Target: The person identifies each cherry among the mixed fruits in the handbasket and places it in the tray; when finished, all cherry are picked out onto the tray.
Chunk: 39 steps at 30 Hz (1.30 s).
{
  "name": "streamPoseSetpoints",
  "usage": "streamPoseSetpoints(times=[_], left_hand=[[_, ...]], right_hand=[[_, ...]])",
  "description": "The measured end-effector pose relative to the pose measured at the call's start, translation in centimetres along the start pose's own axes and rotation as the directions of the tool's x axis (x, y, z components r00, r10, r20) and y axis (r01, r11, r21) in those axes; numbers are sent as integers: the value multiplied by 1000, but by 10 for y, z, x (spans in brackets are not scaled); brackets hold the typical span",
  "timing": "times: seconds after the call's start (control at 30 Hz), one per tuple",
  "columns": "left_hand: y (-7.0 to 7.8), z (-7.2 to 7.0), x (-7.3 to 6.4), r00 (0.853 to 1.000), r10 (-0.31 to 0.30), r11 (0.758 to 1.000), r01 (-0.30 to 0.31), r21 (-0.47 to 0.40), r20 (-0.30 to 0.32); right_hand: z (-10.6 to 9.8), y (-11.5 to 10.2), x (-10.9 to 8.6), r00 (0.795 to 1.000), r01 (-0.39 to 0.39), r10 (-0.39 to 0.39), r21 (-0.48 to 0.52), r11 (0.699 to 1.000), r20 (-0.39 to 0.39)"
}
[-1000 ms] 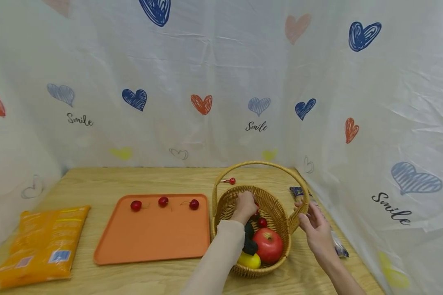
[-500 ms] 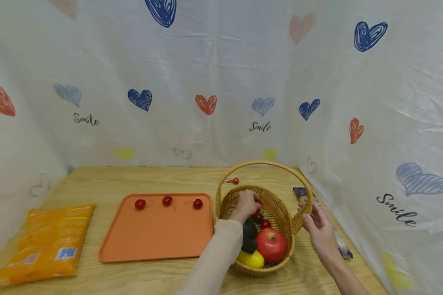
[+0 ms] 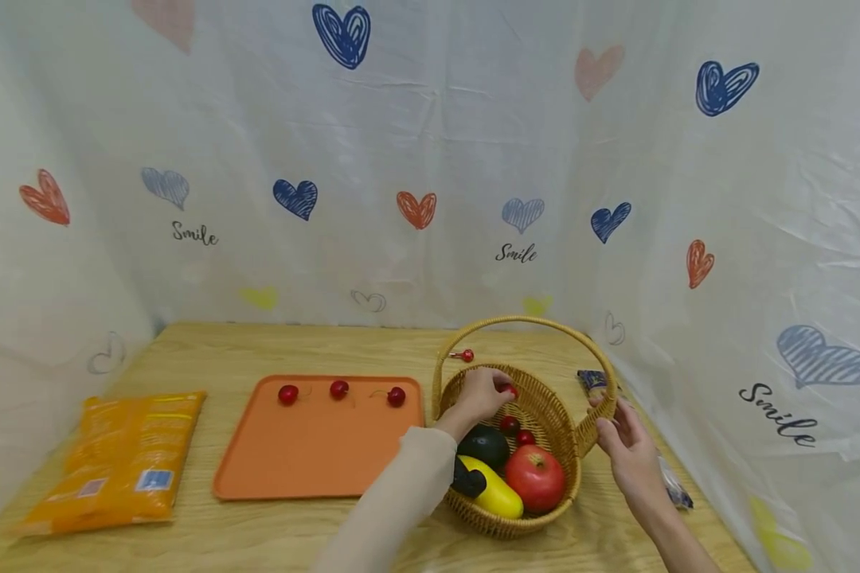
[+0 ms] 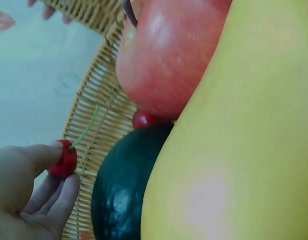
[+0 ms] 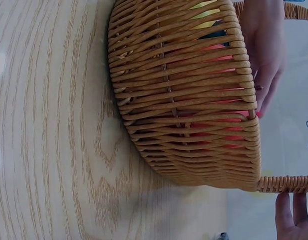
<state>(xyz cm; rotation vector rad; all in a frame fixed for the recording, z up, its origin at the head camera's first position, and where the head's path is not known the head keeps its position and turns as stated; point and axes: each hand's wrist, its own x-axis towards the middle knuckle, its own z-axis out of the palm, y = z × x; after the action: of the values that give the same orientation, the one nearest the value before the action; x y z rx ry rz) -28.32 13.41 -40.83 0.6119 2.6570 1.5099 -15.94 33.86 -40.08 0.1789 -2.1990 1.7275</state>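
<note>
My left hand (image 3: 482, 395) is over the far-left part of a wicker basket (image 3: 573, 485), pinching a red cherry (image 4: 64, 162) between thumb and fingers. The cherry's green stem points up in the left wrist view. Beneath the hand, the basket holds two more cherries (image 3: 525, 438), a dark green avocado (image 4: 121, 185), a big red apple (image 3: 535, 477) and a long, smooth yellow fruit (image 3: 498, 495). At the basket's right side, my right hand (image 3: 632, 458) grips the base of the arched handle (image 3: 605, 398), thumb in front and fingers behind.
An orange tray (image 3: 315, 461) lies left of the basket, with three cherries (image 3: 339, 389) along its far side. Farther left is an orange packet (image 3: 132, 458). A small red-headed item (image 3: 467, 355) lies behind the basket. Another packet (image 3: 677, 485) is partly hidden behind my right hand.
My left hand has drawn back slightly, bringing the pinched cherry into view and uncovering more of the avocado and yellow fruit. My right hand stays at the handle. The head view has shifted left.
</note>
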Motion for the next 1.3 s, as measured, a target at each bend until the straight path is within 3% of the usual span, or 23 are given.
streamPoseSetpoints(times=[0.23,0.47,0.67,0.83,1.0,1.17,1.3], left_hand=[[8,-10,-16,996,65,995,-60,-80,66],[10,-19,-47,968,178,980,-158,-118,177],[9,-26,-77,955,162,975,-117,-187,248],[2,-40,-89,966,142,958,-78,-276,217],[-15,-66,-100,981,116,939,-57,-339,155],[-38,-96,-115,990,103,925,-59,-376,98],[-62,-119,-131,997,26,912,8,-410,79]], right_hand=[[1,2,2,999,-37,37,-26,999,-16],[1,0,0,999,-39,39,4,999,-14],[0,-1,0,1000,-23,23,18,1000,-7],[1,0,0,1000,-26,26,35,999,-5],[2,1,1,999,-35,35,18,999,-1],[0,2,1,999,-37,37,5,999,1],[-1,2,1,999,-32,32,27,999,-2]])
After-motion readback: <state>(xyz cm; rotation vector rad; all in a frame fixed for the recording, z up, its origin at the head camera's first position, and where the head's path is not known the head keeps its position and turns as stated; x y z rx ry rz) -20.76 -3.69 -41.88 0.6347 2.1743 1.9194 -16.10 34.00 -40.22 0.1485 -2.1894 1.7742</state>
